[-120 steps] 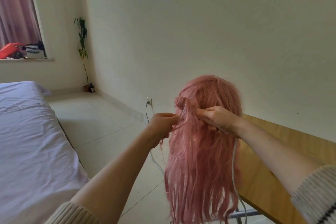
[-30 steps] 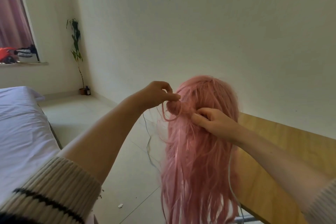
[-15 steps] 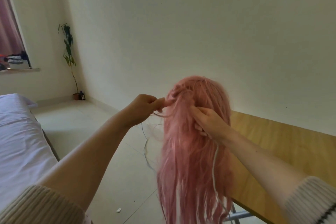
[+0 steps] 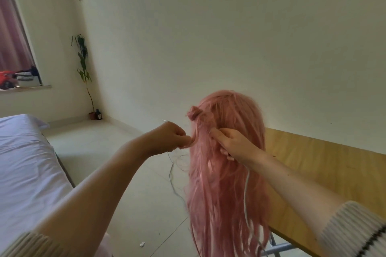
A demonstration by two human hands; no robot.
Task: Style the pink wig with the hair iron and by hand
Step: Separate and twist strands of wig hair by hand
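Note:
The long pink wig [image 4: 227, 173] stands upright at the near corner of the wooden table [image 4: 325, 173], its back toward me. A small twisted knot of hair [image 4: 193, 113] sits high on its left side. My left hand [image 4: 169, 139] is closed on a thin strand pulled out to the left just below that knot. My right hand [image 4: 231, 145] presses into the back of the wig with its fingers pinching hair beside the same strand. The hair iron itself is not in view; a white cord [image 4: 246, 198] hangs down through the wig.
A bed with a white sheet [image 4: 25, 169] fills the left side. A thin cable [image 4: 172, 175] trails over the tiled floor behind the wig. A potted plant [image 4: 83, 73] and a small dark bottle [image 4: 98, 114] stand in the far corner. Metal table legs [image 4: 277, 248] show bottom right.
My left hand has come down from beside the knot to below it, still pulling a strand leftward. My right hand stays pressed in the wig. The view has swung back to the left.

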